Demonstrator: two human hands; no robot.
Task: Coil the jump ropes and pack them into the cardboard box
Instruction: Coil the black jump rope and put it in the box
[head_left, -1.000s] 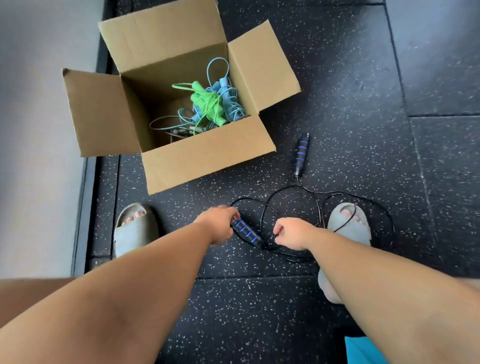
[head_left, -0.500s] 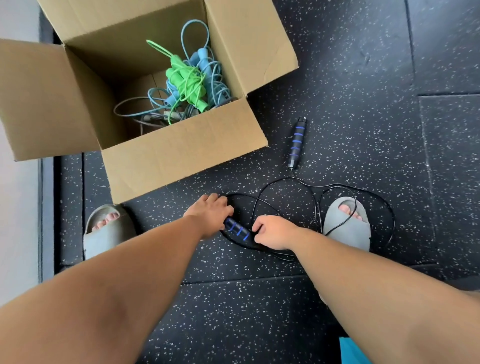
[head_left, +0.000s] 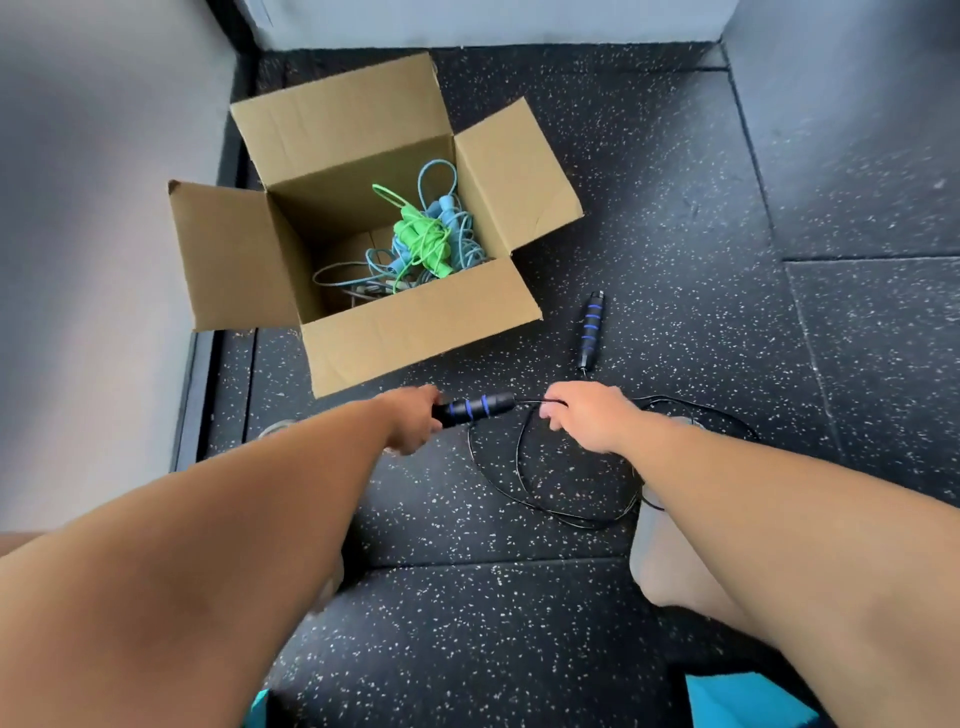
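An open cardboard box (head_left: 415, 325) stands on the dark speckled floor, its four flaps spread. Inside lie a green jump rope (head_left: 423, 241) and a light blue jump rope (head_left: 449, 208), tangled together. My left hand (head_left: 413, 421) grips one black handle with blue rings (head_left: 480, 408), lifted off the floor. My right hand (head_left: 587, 418) pinches the thin black cord (head_left: 524, 483) just past that handle. The cord loops loosely on the floor below my hands. The second black and blue handle (head_left: 591, 330) lies on the floor to the right of the box.
Grey walls close in on the left, the back and the far right. My right foot in a grey slipper (head_left: 649, 525) stands on part of the cord's loop. The left foot is mostly hidden under my left forearm. A seam in the floor mats runs below my hands.
My left hand has lifted the near handle off the floor and turned it level. My right hand has moved onto the cord beside it. The view has pulled back and up.
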